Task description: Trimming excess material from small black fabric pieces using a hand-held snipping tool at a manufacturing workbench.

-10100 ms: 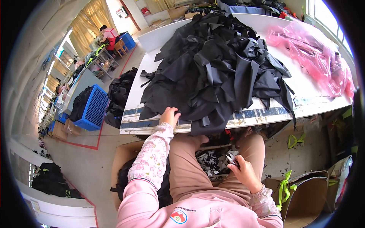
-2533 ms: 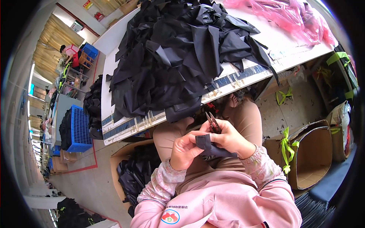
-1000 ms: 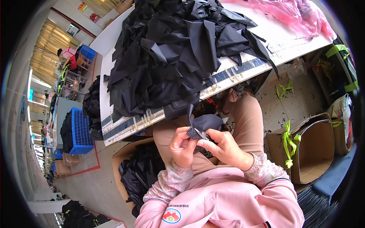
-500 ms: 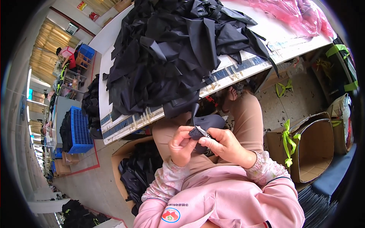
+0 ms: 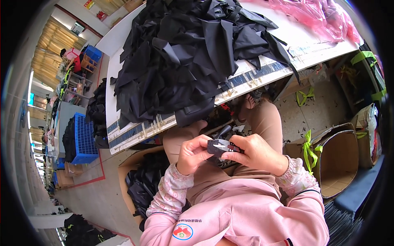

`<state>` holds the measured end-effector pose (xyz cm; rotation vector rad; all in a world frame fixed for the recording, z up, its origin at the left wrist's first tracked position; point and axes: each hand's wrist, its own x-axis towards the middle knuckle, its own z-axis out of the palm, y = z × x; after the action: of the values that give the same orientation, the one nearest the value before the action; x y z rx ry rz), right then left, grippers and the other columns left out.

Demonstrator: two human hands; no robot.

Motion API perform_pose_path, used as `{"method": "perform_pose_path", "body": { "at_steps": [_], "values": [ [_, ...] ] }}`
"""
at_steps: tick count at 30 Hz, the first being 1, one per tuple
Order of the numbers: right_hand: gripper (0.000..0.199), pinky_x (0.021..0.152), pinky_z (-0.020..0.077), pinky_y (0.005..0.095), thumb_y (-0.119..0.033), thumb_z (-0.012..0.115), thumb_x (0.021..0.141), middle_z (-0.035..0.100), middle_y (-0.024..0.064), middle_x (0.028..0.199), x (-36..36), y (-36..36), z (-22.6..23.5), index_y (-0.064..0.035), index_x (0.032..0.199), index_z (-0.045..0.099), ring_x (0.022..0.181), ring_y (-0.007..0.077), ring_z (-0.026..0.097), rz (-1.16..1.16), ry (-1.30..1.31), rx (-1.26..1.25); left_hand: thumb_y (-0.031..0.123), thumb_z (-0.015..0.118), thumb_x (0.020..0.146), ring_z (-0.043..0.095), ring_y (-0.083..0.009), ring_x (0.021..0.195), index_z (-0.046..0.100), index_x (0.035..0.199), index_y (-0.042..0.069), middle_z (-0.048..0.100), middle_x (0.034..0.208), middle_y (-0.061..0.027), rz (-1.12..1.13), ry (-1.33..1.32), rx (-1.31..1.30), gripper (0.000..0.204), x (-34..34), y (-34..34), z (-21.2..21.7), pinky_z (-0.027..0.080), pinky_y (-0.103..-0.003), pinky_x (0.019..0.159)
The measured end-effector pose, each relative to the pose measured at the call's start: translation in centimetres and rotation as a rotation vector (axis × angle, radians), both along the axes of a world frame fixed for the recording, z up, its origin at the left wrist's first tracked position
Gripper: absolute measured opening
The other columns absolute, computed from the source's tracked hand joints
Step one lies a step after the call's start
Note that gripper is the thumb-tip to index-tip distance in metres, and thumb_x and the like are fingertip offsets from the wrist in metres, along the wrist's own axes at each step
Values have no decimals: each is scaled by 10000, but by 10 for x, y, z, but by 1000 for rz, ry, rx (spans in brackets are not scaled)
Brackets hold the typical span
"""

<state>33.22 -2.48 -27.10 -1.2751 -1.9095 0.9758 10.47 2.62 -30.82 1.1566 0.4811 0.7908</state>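
Observation:
Over my lap, my left hand [image 5: 192,155] is closed, pinching the edge of a small black fabric piece [image 5: 213,147] between thumb and fingers. Part of that cloth hangs down behind the hands. A pair of thread snips [image 5: 223,146] with silver blades sits in my right hand [image 5: 258,152], its fingers closed round the handle. The blades point left and lie against the fabric edge; whether they are cutting I cannot tell. Beyond my hands, a large heap of black fabric pieces [image 5: 176,69] covers much of the white table [image 5: 287,49] and overhangs its near edge.
A cardboard box [image 5: 125,180] of black cloth stands at my left, below the table. At right is another open cardboard box [image 5: 340,164] with green-yellow ties [image 5: 308,151]. Pink plastic [image 5: 320,18] lies on the table's far right. A blue crate [image 5: 86,139] stands farther left.
The fabric in my hands has been turned and drawn lower, so less of it stands up above them. The snips' blades now show plainly between my two hands.

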Motion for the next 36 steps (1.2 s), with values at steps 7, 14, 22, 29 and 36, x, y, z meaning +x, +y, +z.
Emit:
{"method": "perform_pose_path", "body": {
  "at_steps": [7,14,22,29,36],
  "values": [
    [398,490,454,406,-392,667,849,574,154,567,3,-1,0,-23,763,545,545,347,599,16,-135,108,-44,666,808,589,-177,917,648,940,-43,604,995,-108,-30,78,-62,133,1,-2,4,470,-293,847],
    [400,492,451,417,-394,655,858,569,159,561,1,2,0,-18,766,557,538,353,589,43,-101,113,-45,644,840,574,-157,948,646,979,-37,594,1030,-87,-110,107,-43,139,-1,-1,-1,455,-283,857],
    [392,494,431,435,-378,650,865,538,182,549,5,0,-9,-14,750,558,537,380,564,51,-60,60,-53,641,840,569,-157,955,641,977,-37,582,1044,-88,-171,79,-17,138,-1,0,-3,455,-281,860],
    [429,505,412,438,-411,654,856,529,187,559,19,3,-6,-4,756,562,549,388,556,147,15,-58,-44,650,833,570,-155,960,651,975,-29,600,1025,-81,-256,100,-96,143,-4,9,4,451,-274,866],
    [413,542,453,422,-431,654,845,580,152,589,24,9,12,-23,803,599,573,359,593,312,-141,-52,-12,669,815,582,-134,919,659,958,-44,620,975,-58,-603,139,-291,147,-7,32,9,451,-265,849]
  ]
}}
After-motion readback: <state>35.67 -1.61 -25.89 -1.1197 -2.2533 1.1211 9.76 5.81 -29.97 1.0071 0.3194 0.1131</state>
